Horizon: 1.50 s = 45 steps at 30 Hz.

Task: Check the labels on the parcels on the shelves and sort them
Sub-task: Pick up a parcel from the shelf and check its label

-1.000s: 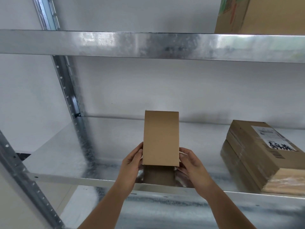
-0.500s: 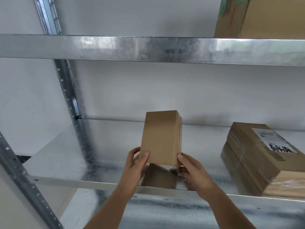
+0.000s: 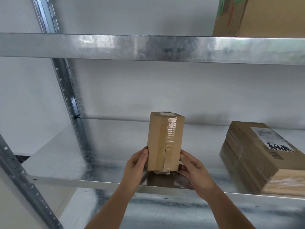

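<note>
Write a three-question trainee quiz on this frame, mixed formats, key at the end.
1. True or false: the small box stands upright, gripped near its bottom by the left hand and the right hand.
2. The face of the small box turned to the camera shows: A) a barcode label, B) a taped seam, C) handwriting.
3. Fill in: the flat parcel on the right of the middle shelf carries a white ____ on top.

Key: 1 true; 2 B; 3 label.

The upper carton (image 3: 264, 17) is cut off at the top edge; the flat parcel's label (image 3: 270, 139) is too blurred to read.
</note>
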### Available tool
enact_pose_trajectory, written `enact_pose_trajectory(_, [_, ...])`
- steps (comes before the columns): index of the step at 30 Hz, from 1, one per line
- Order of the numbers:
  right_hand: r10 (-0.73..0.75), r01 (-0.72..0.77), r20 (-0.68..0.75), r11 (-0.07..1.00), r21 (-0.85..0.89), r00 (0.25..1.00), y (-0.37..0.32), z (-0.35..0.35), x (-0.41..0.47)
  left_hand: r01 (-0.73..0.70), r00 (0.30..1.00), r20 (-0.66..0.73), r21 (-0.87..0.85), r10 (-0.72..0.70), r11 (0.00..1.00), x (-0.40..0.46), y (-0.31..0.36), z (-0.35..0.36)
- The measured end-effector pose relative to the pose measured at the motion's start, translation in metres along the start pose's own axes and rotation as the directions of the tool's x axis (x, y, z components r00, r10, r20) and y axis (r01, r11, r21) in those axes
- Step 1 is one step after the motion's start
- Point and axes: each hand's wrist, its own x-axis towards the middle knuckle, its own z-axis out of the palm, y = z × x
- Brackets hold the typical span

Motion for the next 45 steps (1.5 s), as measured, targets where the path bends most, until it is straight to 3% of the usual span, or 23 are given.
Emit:
enact_pose_trajectory(8, [0.001,-0.002,-0.013,0.997,-0.076,1.000,-0.004,0.003,-0.002,0.034,0.999,0.041,0.028,-0.035,0.999,-0.004,0.006,0.001])
enact_pose_trajectory(32, [0.073,-0.075,-0.050,0.996,-0.046,0.996,-0.007,0.008,-0.004,0.053,0.998,0.046,0.009,-0.053,0.999,0.002,0.003,-0.003])
enact_pose_trajectory(45, [-0.011,0.013,-0.109,1.000,0.019,0.994,-0.009,0.012,-0.009,0.105,0.992,0.075,-0.040,-0.102,0.994,0.001,0.003,0.009])
